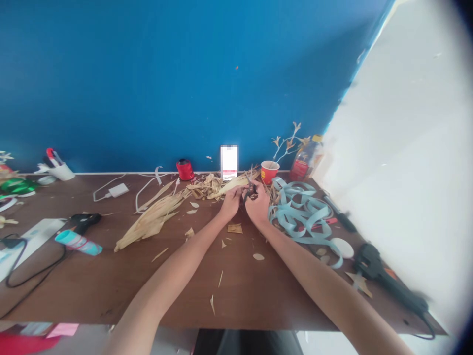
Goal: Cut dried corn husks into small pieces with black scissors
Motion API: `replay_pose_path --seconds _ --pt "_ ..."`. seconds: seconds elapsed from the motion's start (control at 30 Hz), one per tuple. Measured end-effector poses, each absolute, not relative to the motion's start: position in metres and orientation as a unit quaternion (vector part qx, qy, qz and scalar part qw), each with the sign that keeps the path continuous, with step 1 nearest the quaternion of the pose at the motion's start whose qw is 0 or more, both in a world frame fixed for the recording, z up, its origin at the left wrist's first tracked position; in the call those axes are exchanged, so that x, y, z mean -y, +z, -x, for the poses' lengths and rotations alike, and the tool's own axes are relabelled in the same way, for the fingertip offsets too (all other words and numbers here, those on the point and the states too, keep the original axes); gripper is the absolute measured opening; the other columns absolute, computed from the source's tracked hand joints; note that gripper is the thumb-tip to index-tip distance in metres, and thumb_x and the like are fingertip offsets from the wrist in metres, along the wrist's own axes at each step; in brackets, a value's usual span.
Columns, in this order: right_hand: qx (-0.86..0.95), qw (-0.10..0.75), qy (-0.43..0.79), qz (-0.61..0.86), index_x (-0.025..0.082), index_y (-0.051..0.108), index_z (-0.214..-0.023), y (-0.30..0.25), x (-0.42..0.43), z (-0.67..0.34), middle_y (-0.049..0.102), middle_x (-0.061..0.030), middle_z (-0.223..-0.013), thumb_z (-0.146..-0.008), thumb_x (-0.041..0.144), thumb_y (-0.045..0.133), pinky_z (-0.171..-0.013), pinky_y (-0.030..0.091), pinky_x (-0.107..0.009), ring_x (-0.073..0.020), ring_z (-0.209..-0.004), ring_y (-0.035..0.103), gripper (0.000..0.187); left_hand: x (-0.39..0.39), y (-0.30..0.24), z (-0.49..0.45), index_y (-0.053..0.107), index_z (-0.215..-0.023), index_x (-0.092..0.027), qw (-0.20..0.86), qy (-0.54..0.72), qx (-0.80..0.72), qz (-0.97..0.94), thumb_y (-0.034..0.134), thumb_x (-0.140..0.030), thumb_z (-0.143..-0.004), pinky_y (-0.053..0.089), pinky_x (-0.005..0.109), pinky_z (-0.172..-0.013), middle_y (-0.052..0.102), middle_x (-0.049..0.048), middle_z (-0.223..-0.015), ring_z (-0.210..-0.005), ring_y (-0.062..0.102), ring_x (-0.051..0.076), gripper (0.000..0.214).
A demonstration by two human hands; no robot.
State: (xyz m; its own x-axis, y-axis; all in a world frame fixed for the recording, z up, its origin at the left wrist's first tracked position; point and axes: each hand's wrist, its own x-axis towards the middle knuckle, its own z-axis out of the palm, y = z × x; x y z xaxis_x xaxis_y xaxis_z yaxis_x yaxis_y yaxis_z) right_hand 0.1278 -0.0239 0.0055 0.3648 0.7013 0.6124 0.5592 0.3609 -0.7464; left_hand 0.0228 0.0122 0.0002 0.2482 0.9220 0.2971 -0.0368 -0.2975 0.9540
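Note:
My right hand (259, 203) is closed round the dark handles of a pair of scissors (249, 180), whose blades point up toward the wall. Close beside it, almost touching, my left hand (232, 201) has its fingers pinched together; whatever is between them is too small to make out. Behind both hands lies a heap of dried corn husks (207, 187). A larger bundle of pale husk (153, 221) spreads over the table to the left of my left hand. Small husk scraps (235, 228) lie beneath my wrists.
Tangled light-blue ribbon (301, 212) lies right of my hands, with a black glue gun (388, 281) beyond it. A red paper cup (269, 171), a bottle (303, 160) and a bright upright screen (229, 161) stand along the wall. A power strip (33, 244) sits left.

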Motion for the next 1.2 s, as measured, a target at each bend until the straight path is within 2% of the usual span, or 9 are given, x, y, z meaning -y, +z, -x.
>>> replay_pose_path --seconds 0.13,0.37,0.53,0.8,1.2 --pt "0.565 0.604 0.065 0.558 0.021 0.059 -0.112 0.0047 0.023 -0.1277 0.071 -0.0055 -0.098 -0.076 0.023 0.055 -0.084 0.051 -0.037 -0.0222 -0.084 0.066 0.037 -0.0121 -0.0025 -0.0227 0.056 -0.073 -0.015 0.445 0.499 -0.369 -0.645 0.048 -0.046 -0.091 0.035 0.024 -0.053 0.05 -0.0007 -0.058 -0.054 0.043 0.011 0.037" --pt "0.575 0.594 0.07 0.558 0.022 0.058 -0.114 0.0022 0.0216 -0.1275 0.072 -0.0054 -0.098 -0.076 0.022 0.057 -0.086 0.051 -0.039 -0.0234 -0.087 0.067 0.039 -0.0149 -0.0067 -0.0211 0.051 -0.067 -0.017 0.436 0.491 -0.384 -0.649 0.047 -0.046 -0.091 0.033 0.024 -0.05 0.047 -0.0015 -0.054 -0.05 0.042 0.011 0.037" --pt "0.573 0.583 0.07 0.572 0.022 0.059 -0.113 0.002 0.0212 -0.128 0.072 -0.0051 -0.096 -0.073 0.02 0.057 -0.084 0.051 -0.038 -0.0239 -0.085 0.067 0.041 -0.0132 -0.0049 -0.0217 0.058 -0.072 -0.015 0.438 0.486 -0.383 -0.652 0.048 -0.041 -0.09 0.036 0.025 -0.05 0.052 0.0002 -0.057 -0.05 0.044 0.012 0.033" --pt "0.57 0.584 0.067 0.574 0.022 0.059 -0.113 0.001 0.0199 -0.1287 0.072 -0.0055 -0.098 -0.072 0.019 0.057 -0.083 0.051 -0.038 -0.0243 -0.085 0.067 0.041 -0.0124 0.0006 -0.0242 0.069 -0.097 -0.015 0.486 0.496 -0.376 -0.614 0.051 -0.032 -0.087 0.045 0.026 -0.061 0.066 0.0042 -0.076 -0.062 0.054 0.014 0.027" --pt "0.563 0.59 0.083 0.573 0.021 0.06 -0.11 0.0049 0.0211 -0.1275 0.072 -0.0053 -0.095 -0.074 0.022 0.057 -0.082 0.052 -0.037 -0.0231 -0.082 0.067 0.036 -0.0116 0.0009 -0.0224 0.068 -0.091 -0.013 0.487 0.498 -0.377 -0.611 0.05 -0.04 -0.089 0.036 0.023 -0.051 0.058 0.0014 -0.064 -0.053 0.045 0.01 0.033"
